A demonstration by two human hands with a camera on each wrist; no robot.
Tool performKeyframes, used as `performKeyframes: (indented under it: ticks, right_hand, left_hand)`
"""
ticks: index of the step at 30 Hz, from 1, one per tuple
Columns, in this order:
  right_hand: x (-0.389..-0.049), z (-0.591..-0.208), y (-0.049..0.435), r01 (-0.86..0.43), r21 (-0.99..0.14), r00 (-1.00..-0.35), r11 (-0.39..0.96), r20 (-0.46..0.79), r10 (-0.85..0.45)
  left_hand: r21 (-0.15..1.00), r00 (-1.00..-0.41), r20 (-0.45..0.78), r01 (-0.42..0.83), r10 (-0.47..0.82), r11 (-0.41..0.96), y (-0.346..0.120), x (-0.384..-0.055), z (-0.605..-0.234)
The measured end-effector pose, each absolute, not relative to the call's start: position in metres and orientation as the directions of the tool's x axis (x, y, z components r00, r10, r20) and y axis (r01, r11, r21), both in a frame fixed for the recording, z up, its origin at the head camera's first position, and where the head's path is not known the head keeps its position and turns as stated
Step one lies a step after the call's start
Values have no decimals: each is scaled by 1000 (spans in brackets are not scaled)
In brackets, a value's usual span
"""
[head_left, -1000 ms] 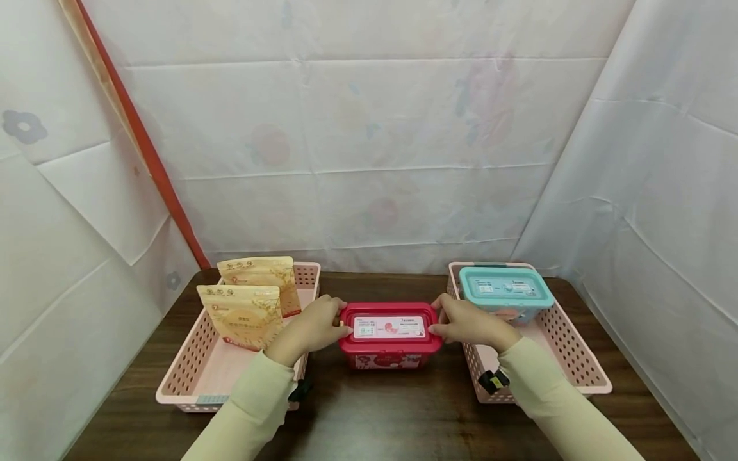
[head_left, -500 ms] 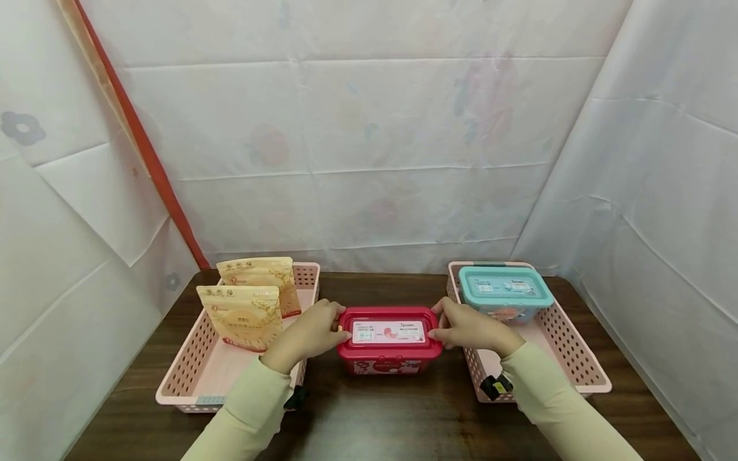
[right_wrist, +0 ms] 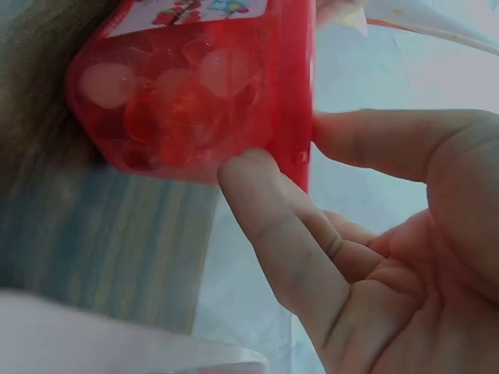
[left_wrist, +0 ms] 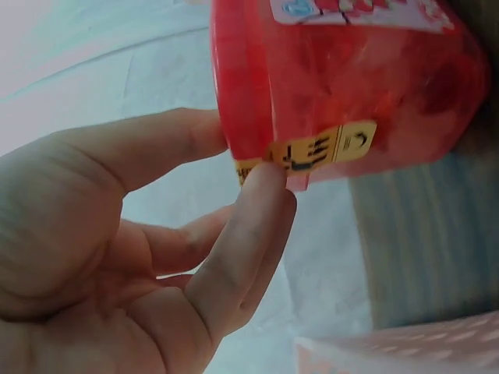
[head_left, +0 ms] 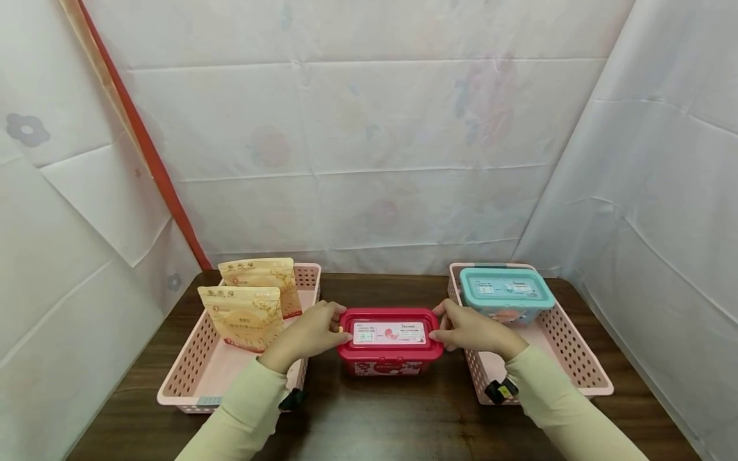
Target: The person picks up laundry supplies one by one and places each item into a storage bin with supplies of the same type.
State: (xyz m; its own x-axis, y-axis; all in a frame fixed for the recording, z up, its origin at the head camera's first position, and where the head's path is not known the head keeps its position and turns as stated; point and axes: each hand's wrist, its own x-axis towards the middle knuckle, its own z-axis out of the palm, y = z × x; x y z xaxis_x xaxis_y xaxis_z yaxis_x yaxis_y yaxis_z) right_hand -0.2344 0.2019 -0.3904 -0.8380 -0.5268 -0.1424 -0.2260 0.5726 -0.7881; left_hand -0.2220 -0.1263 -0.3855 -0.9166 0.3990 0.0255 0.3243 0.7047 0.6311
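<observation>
A red lidded plastic box (head_left: 389,334) with a pink label sits on the table between two baskets. Through its translucent side, roundish packs show in the right wrist view. My left hand (head_left: 309,330) pinches the left end of the lid, thumb on top and fingertips under the rim, by a yellow sticker (left_wrist: 320,152). My right hand (head_left: 475,328) pinches the right end the same way, with a fingertip (right_wrist: 245,167) against the box's side. The box stands level, its printed front facing me.
The left pink basket (head_left: 173,378) holds two yellow pouches (head_left: 248,317) standing upright. A light-blue lidded box (head_left: 507,291) rests at the back of the right pink basket (head_left: 582,358). White patterned cloth (head_left: 369,160) encloses the dark wooden table (head_left: 380,422) at back and sides.
The red box has shifted slightly toward me, both hands gripping its lid throughout. Over the last half second it has stayed almost still. The baskets and their contents have not moved.
</observation>
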Motion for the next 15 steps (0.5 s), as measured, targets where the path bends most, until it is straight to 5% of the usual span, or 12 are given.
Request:
performKeyframes:
  ticks: [15]
  right_hand:
    - [-233, -410, 208, 69, -925, -817, 374, -267, -511]
  left_hand:
    - [793, -916, -117, 146, 383, 591, -135, -228, -393]
